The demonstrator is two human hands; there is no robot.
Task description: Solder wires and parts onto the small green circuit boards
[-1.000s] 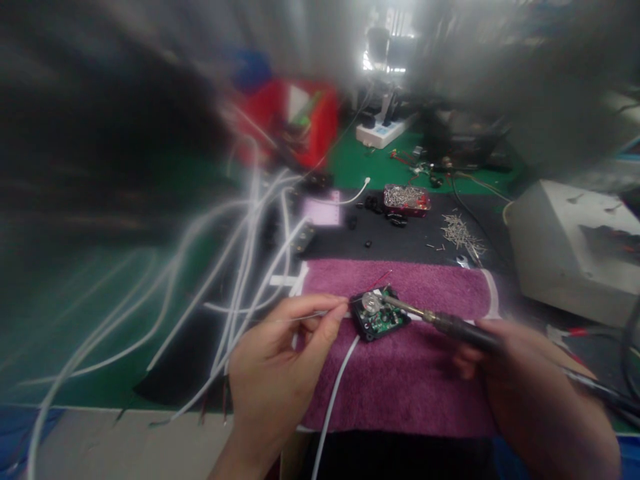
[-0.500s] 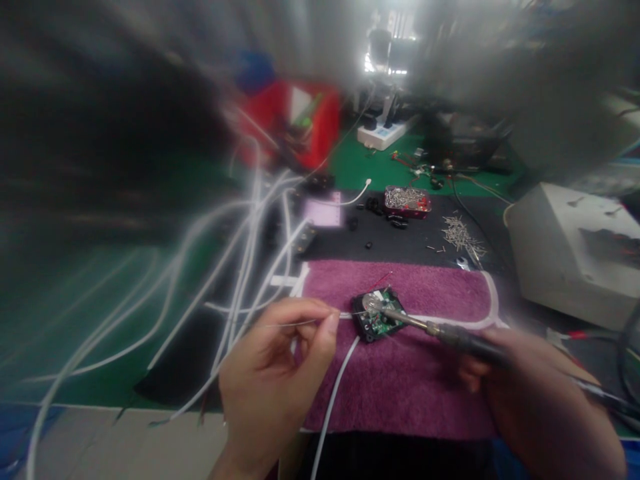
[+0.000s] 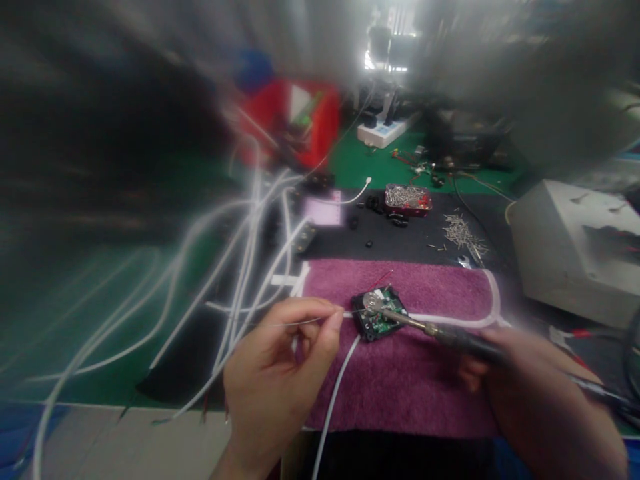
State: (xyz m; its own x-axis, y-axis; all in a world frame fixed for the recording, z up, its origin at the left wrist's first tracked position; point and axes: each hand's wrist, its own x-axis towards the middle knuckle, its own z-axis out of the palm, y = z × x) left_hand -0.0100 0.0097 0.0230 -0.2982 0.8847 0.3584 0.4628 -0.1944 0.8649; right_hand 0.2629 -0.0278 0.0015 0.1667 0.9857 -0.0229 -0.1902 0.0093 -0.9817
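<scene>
My left hand [image 3: 287, 370] pinches a thin strand of solder wire [image 3: 306, 322] between thumb and forefinger. The strand's end reaches over the left side of a small circuit board [image 3: 389, 323] in a black square case [image 3: 369, 331]. My right hand [image 3: 520, 373], partly blurred, is closed around a soldering iron [image 3: 463, 340]. The iron's tip lies at the middle of the board, next to a round silver part [image 3: 371, 303]. A white cable [image 3: 334, 393] runs from the case toward me. The case rests on a purple towel [image 3: 415, 380].
White cables [image 3: 245, 267] spread over the left side. Behind the towel are a red tin of metal pins [image 3: 407, 199], a pile of loose pins [image 3: 463, 233] and small black parts [image 3: 397, 220]. A grey metal box [image 3: 575, 247] stands right; a red bin [image 3: 325, 123] stands at the back.
My left hand has shifted slightly right, toward the board. The soldering iron stays on the board, and little else differs.
</scene>
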